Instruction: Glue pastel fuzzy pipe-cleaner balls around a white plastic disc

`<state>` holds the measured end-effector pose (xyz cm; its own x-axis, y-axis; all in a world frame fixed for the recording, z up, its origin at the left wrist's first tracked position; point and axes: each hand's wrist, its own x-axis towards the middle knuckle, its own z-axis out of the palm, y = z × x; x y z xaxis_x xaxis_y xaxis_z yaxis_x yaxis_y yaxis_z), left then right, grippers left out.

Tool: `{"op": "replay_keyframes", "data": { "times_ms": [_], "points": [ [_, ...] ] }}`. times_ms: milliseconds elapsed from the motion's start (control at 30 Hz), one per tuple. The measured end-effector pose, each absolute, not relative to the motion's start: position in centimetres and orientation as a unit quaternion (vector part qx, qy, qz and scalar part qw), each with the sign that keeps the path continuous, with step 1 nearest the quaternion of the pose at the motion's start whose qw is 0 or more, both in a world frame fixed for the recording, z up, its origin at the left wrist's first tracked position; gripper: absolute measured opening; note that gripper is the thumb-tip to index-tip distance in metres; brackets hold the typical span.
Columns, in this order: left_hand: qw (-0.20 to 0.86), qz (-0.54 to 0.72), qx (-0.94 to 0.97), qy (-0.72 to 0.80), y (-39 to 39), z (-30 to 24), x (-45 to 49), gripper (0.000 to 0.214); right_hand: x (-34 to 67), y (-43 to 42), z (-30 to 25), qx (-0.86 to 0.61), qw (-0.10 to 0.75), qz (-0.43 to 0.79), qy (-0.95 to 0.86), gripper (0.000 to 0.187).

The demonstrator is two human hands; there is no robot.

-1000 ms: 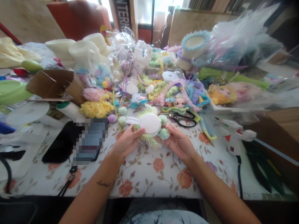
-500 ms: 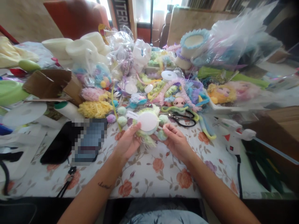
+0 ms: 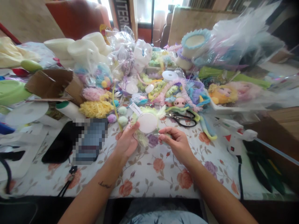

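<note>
My left hand (image 3: 126, 141) grips a fluffy craft piece (image 3: 147, 123) with a round white back, pale green fringe and small pompoms, holding it just above the flowered tablecloth (image 3: 149, 174). A white tag (image 3: 135, 109) sticks out at its upper left. My right hand (image 3: 176, 141) is closed beside it, its fingertips pinching at the piece's lower right edge, where a purple pompom (image 3: 153, 140) and green fluff hang. Black-handled scissors (image 3: 184, 119) lie just behind my right hand.
A black phone (image 3: 77, 141) lies left of my hands. Loose pompoms (image 3: 122, 115), yellow and pink fluff (image 3: 96, 108), a small doll head (image 3: 179, 101), bags of trimmings and a cardboard box (image 3: 56, 82) crowd the far side. A white glue gun (image 3: 235, 132) lies at right.
The craft piece has been turned and tilted, its tag swinging up to the left. My right hand's fingers have closed from a loose hold into a pinch at its lower edge.
</note>
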<state>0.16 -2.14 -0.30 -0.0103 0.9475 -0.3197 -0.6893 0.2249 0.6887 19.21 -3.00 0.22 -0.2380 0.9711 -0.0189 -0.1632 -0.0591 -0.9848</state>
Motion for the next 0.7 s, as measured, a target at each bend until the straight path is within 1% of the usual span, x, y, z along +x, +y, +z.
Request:
{"op": "replay_keyframes", "data": {
  "times_ms": [100, 333, 600, 700],
  "points": [
    [0.691, 0.591, 0.147, 0.39, -2.0, -0.5, 0.0, 0.033, 19.4, -2.9, 0.0, -0.399, 0.472, 0.62, -0.484, 0.013],
    [0.684, 0.628, 0.112, 0.354, -1.9, 0.9, 0.5, 0.033, 19.0, -3.0, 0.2, -0.411, 0.477, 0.621, -0.467, 0.012],
    [0.679, 0.624, 0.149, 0.357, -2.5, 1.1, 1.1, 0.047, 17.4, -3.6, 1.1, -0.432, 0.485, 0.596, -0.473, 0.015],
    [0.674, 0.624, 0.15, 0.366, -2.5, 1.1, 1.4, 0.048, 16.7, -3.8, 1.1, -0.423, 0.498, 0.601, -0.46, 0.015]
  ]
}}
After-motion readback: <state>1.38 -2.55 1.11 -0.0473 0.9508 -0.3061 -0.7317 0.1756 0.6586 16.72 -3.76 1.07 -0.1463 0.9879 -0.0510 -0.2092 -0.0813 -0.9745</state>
